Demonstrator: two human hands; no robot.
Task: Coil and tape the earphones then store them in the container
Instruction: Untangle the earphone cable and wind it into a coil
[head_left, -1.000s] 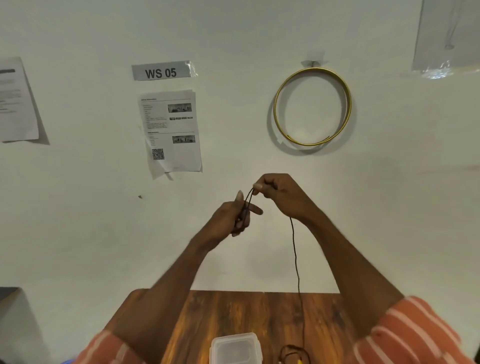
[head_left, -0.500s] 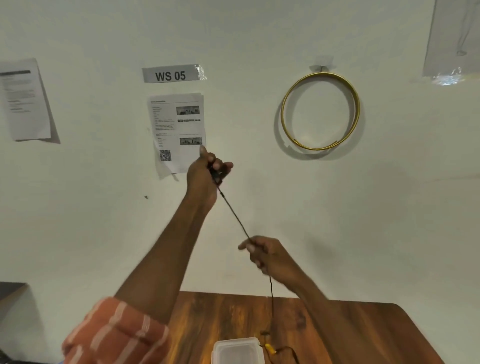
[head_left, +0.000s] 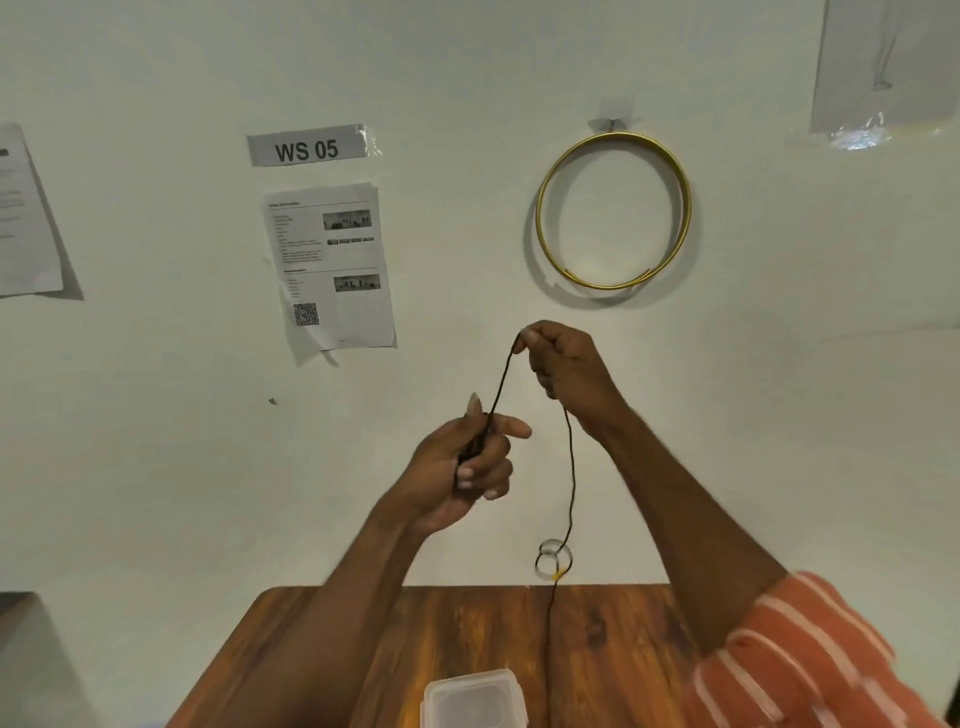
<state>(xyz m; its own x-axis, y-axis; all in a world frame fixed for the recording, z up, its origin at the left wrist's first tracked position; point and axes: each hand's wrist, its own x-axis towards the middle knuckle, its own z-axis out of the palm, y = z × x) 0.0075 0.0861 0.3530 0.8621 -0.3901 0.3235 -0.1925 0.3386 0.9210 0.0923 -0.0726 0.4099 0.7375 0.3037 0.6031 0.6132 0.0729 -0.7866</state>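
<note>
A thin black earphone cable (head_left: 570, 467) stretches through the air in front of the wall. My left hand (head_left: 467, 462) grips one bunched end of it in curled fingers, thumb and forefinger sticking out. My right hand (head_left: 563, 366) is higher and to the right, pinching the cable at its fingertips. From there the cable hangs down to a small loop with a yellow piece (head_left: 557, 574) just above the table. A clear plastic container (head_left: 475, 699) with its lid on stands at the table's near edge.
The wooden table (head_left: 613, 649) runs up to a white wall. A gold hoop (head_left: 614, 209), a "WS 05" label (head_left: 306, 149) and printed sheets (head_left: 332, 265) hang on the wall.
My left hand has come down from high on the left to mid height. My right hand has risen above it, lifting the cable so its lower loop hangs off the table.
</note>
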